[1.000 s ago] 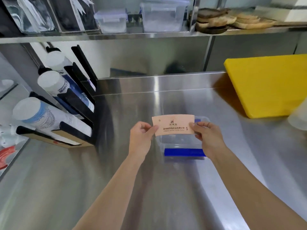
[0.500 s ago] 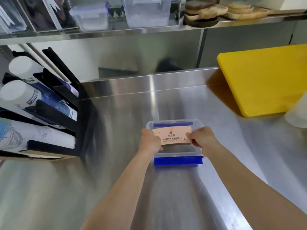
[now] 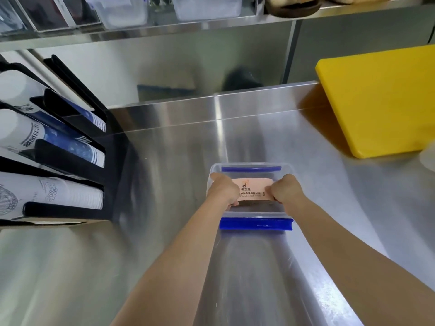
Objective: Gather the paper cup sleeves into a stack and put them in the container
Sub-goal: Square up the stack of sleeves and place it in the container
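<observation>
A flat stack of pale orange paper cup sleeves with dark printed text sits low inside a clear plastic container with blue clips, on the steel counter. My left hand grips the stack's left end and my right hand grips its right end, both reaching down inside the container's walls. The lower edge of the stack is hidden in shadow.
A black rack of white and blue paper cups stands at the left. A thick yellow cutting board lies at the right rear. A steel shelf with clear tubs runs overhead. A white object peeks in at the right edge.
Both hands have lowered the sleeve stack from above the container down into it. The camera has tilted downward and closer.
</observation>
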Demonstrator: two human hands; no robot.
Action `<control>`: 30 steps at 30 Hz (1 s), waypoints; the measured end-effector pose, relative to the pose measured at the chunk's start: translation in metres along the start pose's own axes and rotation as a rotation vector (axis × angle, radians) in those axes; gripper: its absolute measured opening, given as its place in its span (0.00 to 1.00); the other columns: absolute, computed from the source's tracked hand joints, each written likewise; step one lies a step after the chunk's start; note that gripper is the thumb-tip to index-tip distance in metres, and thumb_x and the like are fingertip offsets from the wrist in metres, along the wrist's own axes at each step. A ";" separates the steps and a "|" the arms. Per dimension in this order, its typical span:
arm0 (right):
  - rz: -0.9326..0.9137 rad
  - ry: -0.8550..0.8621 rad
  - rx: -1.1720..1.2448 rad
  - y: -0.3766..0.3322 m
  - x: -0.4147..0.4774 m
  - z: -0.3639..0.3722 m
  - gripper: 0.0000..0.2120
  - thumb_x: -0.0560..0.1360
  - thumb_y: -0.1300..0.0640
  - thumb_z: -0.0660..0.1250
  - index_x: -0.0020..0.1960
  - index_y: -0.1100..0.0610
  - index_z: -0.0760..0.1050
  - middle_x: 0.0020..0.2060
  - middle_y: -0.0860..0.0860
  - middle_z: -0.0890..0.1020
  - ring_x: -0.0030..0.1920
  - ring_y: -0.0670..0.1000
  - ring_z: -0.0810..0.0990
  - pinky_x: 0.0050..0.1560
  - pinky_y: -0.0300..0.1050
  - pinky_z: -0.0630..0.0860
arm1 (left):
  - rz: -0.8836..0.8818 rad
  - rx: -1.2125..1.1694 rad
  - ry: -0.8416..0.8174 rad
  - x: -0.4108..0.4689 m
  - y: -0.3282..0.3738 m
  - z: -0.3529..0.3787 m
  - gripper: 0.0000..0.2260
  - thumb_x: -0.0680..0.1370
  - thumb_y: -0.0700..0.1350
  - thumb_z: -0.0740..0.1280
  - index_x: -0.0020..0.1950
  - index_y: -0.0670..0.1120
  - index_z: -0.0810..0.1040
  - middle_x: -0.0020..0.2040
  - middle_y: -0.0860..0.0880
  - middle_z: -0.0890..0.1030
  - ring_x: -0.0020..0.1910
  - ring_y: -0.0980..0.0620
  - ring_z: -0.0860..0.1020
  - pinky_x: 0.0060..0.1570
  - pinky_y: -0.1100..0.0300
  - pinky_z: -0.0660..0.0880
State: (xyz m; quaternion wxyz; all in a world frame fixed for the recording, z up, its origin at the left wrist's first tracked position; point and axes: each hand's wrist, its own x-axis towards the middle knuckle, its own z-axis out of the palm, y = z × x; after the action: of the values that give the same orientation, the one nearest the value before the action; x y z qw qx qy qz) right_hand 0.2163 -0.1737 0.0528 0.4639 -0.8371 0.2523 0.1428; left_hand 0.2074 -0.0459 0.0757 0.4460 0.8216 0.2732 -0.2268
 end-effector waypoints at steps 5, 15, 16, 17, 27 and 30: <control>-0.007 0.006 -0.028 0.000 -0.001 0.002 0.02 0.77 0.63 0.61 0.47 0.59 0.68 0.41 0.55 0.75 0.42 0.53 0.74 0.28 0.38 0.66 | -0.077 -0.131 -0.044 0.008 0.005 -0.005 0.18 0.78 0.48 0.54 0.66 0.44 0.61 0.36 0.45 0.78 0.26 0.52 0.73 0.23 0.63 0.69; 0.023 -0.012 -0.007 0.001 -0.006 -0.002 0.03 0.77 0.60 0.59 0.44 0.56 0.67 0.35 0.52 0.75 0.33 0.49 0.74 0.38 0.42 0.72 | -0.205 -0.337 -0.213 0.004 0.003 -0.020 0.24 0.74 0.66 0.52 0.55 0.47 0.66 0.52 0.43 0.82 0.35 0.51 0.76 0.23 0.62 0.76; 0.025 -0.012 0.009 0.001 -0.007 -0.002 0.05 0.78 0.58 0.60 0.42 0.56 0.67 0.33 0.51 0.74 0.34 0.49 0.74 0.40 0.42 0.72 | -0.202 -0.349 -0.225 0.002 0.003 -0.021 0.24 0.74 0.66 0.53 0.57 0.48 0.65 0.55 0.43 0.81 0.36 0.51 0.77 0.24 0.62 0.77; 0.029 -0.018 0.027 0.001 -0.007 -0.003 0.07 0.78 0.56 0.60 0.42 0.55 0.67 0.33 0.51 0.74 0.35 0.50 0.75 0.42 0.43 0.73 | -0.190 -0.343 -0.240 -0.001 0.003 -0.022 0.23 0.74 0.66 0.54 0.58 0.49 0.64 0.57 0.43 0.81 0.37 0.51 0.78 0.25 0.60 0.78; -0.108 -0.035 0.064 -0.021 -0.037 -0.043 0.07 0.75 0.56 0.65 0.41 0.56 0.69 0.35 0.50 0.73 0.37 0.49 0.73 0.47 0.49 0.76 | 0.299 0.168 0.048 -0.037 0.005 -0.066 0.17 0.76 0.54 0.61 0.58 0.45 0.72 0.49 0.49 0.79 0.40 0.48 0.83 0.51 0.48 0.80; -0.270 0.003 0.072 -0.040 -0.057 -0.077 0.06 0.75 0.53 0.66 0.42 0.55 0.73 0.42 0.53 0.79 0.41 0.52 0.78 0.44 0.46 0.77 | 0.429 0.137 0.170 -0.052 0.009 -0.091 0.21 0.74 0.57 0.62 0.63 0.48 0.71 0.59 0.49 0.78 0.45 0.50 0.82 0.57 0.47 0.76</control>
State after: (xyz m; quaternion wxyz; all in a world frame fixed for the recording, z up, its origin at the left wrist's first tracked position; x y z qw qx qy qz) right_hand 0.1916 -0.2053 0.1484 0.5083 -0.8464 0.1432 0.0686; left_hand 0.1856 0.0154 0.1587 0.4026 0.9053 0.1129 -0.0748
